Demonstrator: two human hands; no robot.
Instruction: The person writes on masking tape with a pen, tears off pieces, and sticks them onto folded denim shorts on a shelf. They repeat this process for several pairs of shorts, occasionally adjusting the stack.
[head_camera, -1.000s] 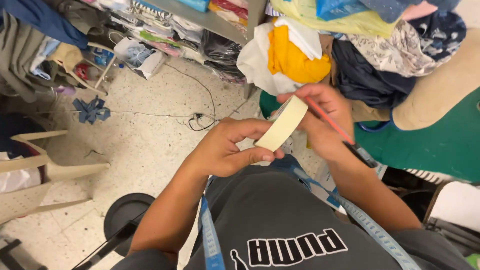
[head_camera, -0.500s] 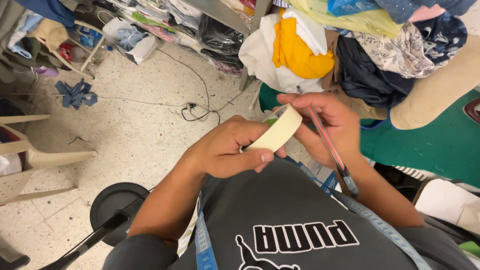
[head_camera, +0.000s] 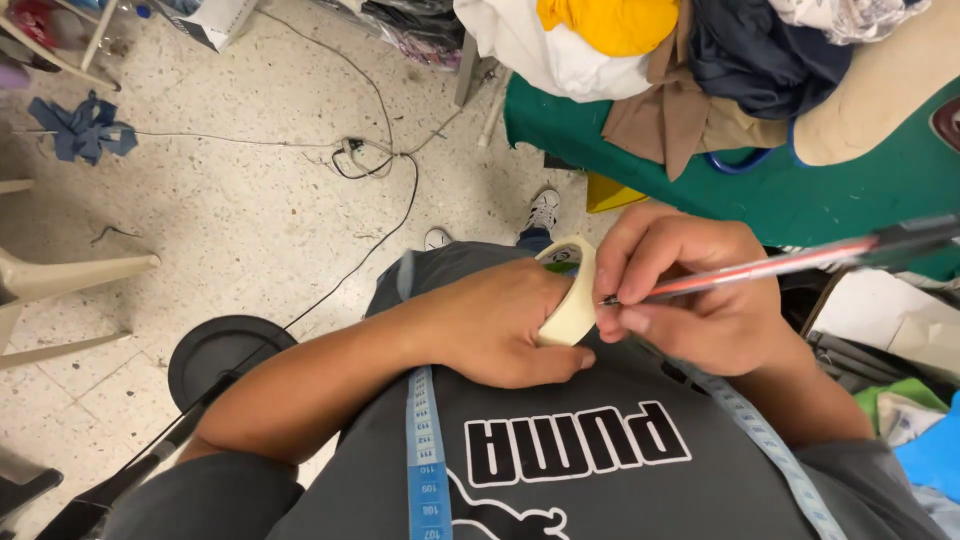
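Note:
My left hand grips a roll of cream masking tape, held against my stomach over a grey shirt. My right hand holds a red pen between its fingers, and its fingertips press on the outer face of the tape roll. The pen's tip points at the roll and its dark cap end sticks out to the right. A blue measuring tape hangs around my neck, down both sides of my chest.
A green-covered table to the right carries piled cloth in white, yellow, navy and brown. The speckled floor holds a black cable, a blue cloth scrap, a plastic chair and a round black base.
Both hands have dropped closer to my body with the tape roll. The view has tilted down, so the floor and my feet show more.

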